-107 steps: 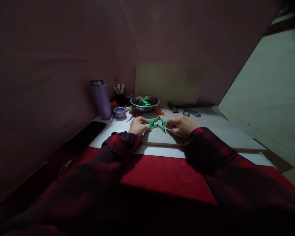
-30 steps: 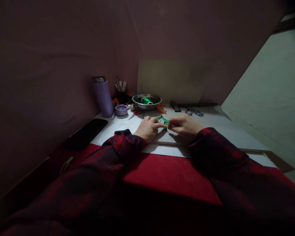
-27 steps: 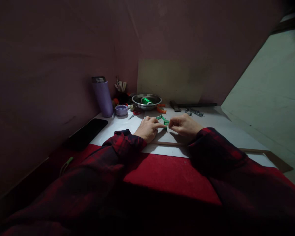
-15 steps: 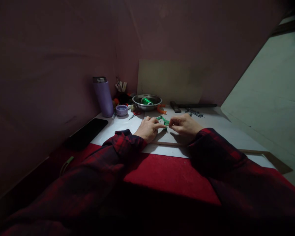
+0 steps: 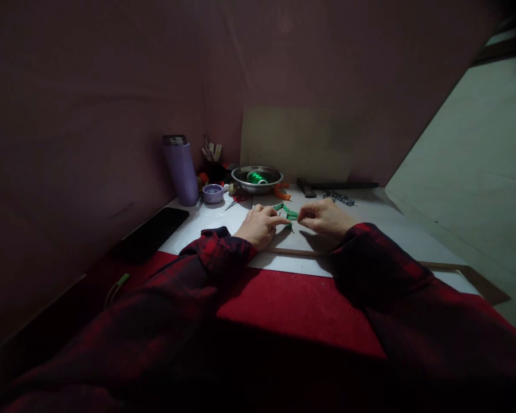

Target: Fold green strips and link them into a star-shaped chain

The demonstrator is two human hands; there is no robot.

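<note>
A small green star-shaped piece (image 5: 286, 211) made of wrapped sticks lies on the white board (image 5: 382, 229). My left hand (image 5: 260, 225) rests on the board with its fingers pressed down on the piece's left part, covering it. My right hand (image 5: 324, 218) is curled into a pinch just right of the piece; what it pinches is too small to make out. Both arms wear red and black plaid sleeves.
A steel bowl (image 5: 258, 179) with a green thread spool (image 5: 255, 176) stands behind the piece. A purple tumbler (image 5: 180, 170), a small purple cup (image 5: 213, 193), scissors (image 5: 234, 200), a hammer (image 5: 335, 186), metal clips (image 5: 339, 197) and a black phone (image 5: 152, 232) lie around. Red cloth (image 5: 292, 304) covers the near side.
My left hand slid right over the green piece since the earliest frame. In the last second my right hand drew slightly right, away from the piece's tip.
</note>
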